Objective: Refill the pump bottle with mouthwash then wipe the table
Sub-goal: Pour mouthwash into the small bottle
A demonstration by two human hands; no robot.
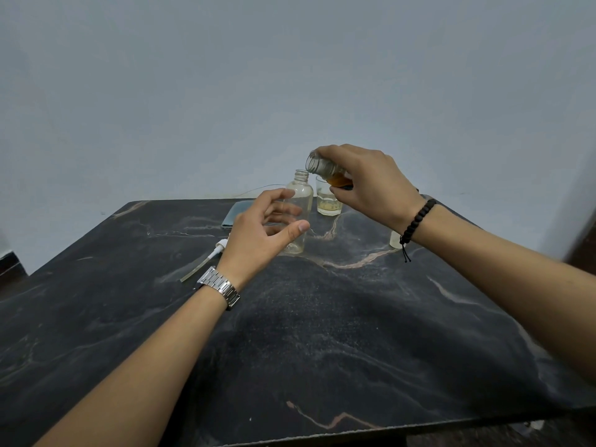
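A clear, uncapped pump bottle [301, 195] stands upright near the back of the black marble table [322, 333]. My left hand [264, 227] curls around its lower half with fingers apart, close to it or lightly touching. My right hand [367, 185] holds a small mouthwash bottle [322, 166] with amber liquid, tipped sideways, its open mouth just above and right of the pump bottle's neck. The white pump head [216, 248] with its tube lies on the table to the left.
A small glass [328, 201] with a little yellowish liquid stands behind the pump bottle. A grey-blue folded cloth [237, 214] lies at the back left. A small pale object [395, 239] sits under my right wrist. A wall rises just behind the table.
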